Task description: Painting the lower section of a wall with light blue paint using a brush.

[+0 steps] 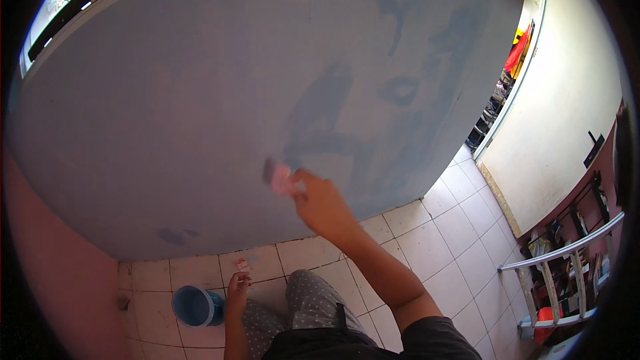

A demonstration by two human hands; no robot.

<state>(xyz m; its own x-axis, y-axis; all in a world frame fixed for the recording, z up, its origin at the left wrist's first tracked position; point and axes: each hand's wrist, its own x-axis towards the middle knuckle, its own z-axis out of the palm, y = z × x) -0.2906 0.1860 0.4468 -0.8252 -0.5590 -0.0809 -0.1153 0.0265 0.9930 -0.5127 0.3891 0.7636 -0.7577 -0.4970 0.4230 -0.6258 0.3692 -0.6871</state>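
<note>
My right hand (pixel 319 200) is closed round a paintbrush (pixel 281 179) with a pinkish body and dark bristles, slightly blurred. Its bristles are at the grey wall (pixel 200 113); whether they touch is hard to tell. Darker blue-grey patches (pixel 320 107) mark the wall above and to the right of the brush. Low by my left knee, my left hand (pixel 238 288) has its fingers curled. A small crumpled pink thing (pixel 242 265) shows at its fingertips; I cannot tell whether it is held or lies behind them. Beside that hand a blue bucket (pixel 193 307) stands on the floor.
Pale square tiles (pixel 447 240) cover the floor up to the wall's foot. A pink wall (pixel 53 240) adjoins at left. To the right are a doorway, a white panel (pixel 553 93), a metal ladder-like frame (pixel 567 253) and an orange-red object (pixel 547 320).
</note>
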